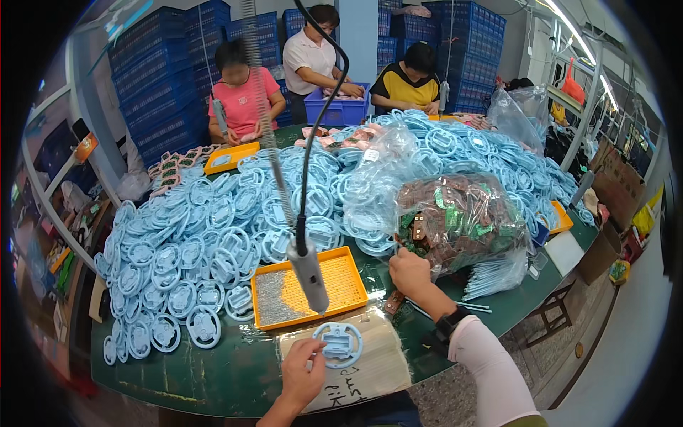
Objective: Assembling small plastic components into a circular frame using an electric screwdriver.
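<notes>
A light-blue plastic toy steering wheel piece [348, 351] lies on a worn board [380, 356] in front of me. Its left rim is pinched by the fingers of my left hand [302, 371]. Farther off to the right, my right hand [410, 273] is closed at the near edge of a clear plastic bag [462, 220] full of brown and green circuit boards. Whatever its fingers grip is hidden. An electric screwdriver [308, 277] hangs tip down from a coiled spring, above a yellow tray [361, 292] with small metal screws [270, 295] in its left part.
Light-blue wheel pieces [203, 235] are heaped across the green table [220, 391]. White cable-like strips [491, 276] and one loose brown board [393, 302] lie near my right arm. Three people sit or stand across the table. Blue crates [153, 78] are stacked behind them.
</notes>
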`<action>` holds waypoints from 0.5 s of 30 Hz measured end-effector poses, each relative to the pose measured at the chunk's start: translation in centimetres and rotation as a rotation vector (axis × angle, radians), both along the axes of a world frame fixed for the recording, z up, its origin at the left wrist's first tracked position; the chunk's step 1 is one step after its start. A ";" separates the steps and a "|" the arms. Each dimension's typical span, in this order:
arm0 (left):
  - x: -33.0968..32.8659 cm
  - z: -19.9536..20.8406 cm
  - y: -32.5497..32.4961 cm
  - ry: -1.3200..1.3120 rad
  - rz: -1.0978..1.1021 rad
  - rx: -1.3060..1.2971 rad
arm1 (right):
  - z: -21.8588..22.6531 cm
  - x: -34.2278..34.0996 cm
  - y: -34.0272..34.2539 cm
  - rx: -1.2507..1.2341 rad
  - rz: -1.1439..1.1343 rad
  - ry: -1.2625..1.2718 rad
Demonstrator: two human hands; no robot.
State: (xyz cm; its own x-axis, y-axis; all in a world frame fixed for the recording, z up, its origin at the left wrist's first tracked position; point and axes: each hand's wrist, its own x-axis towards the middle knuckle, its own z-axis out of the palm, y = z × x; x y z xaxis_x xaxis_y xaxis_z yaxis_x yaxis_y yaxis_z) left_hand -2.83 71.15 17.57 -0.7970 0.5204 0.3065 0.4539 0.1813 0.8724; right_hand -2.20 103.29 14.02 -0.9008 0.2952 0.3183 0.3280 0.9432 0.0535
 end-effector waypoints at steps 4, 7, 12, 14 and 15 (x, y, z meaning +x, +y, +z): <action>-0.3 -0.7 -3.0 0.013 0.074 -0.003 | 5.1 2.0 0.0 -1.122 0.107 0.543; -0.6 -1.6 -4.3 -0.018 0.101 -0.010 | 8.8 6.9 -1.1 -1.615 0.095 0.535; 0.0 -2.8 -4.0 0.010 0.098 0.000 | 7.8 18.8 -1.9 -1.064 0.044 -0.210; 0.3 -2.7 -3.3 -0.041 0.072 -0.034 | 6.6 22.5 -3.1 -0.963 -0.016 -0.375; 0.3 -3.0 -2.9 -0.056 0.059 -0.071 | 5.8 24.0 -3.5 -0.728 -0.024 -0.486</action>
